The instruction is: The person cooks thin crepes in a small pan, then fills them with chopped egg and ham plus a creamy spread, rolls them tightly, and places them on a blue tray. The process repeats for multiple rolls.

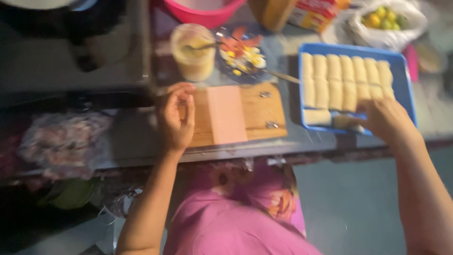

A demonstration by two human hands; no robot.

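Reaching over the near right corner of a blue tray [406, 89], the right hand [384, 118] has its fingers curled on a pale roll [347, 122] at the tray's front edge; the blur makes it hard to tell how firm the hold is. The left hand [175, 115] hovers over the left end of a wooden board [262, 111], thumb and fingers bent close together, and whether it pinches anything cannot be told.

On the board lies one pale pink rectangular sheet [226, 114], flat and running front to back, just right of the left hand. The pale roll looks soft and cream-coloured, like the others in the tray: six long rolls [347, 80] stand side by side in the back row, with one more [317, 116] lying crosswise in front at the left.

Behind the board stand one clear tub [192, 54] of yellowish cream with a spoon in it, and one dark plate [243, 54] of red and yellow bits. Further back on the worktop [141, 134] are a pink bowl [203, 14], a red and yellow package [316, 13] and, at the right corner, a white bag [387, 21] of small green and yellow fruit. A crumpled clear plastic bag [63, 139] lies at the left.
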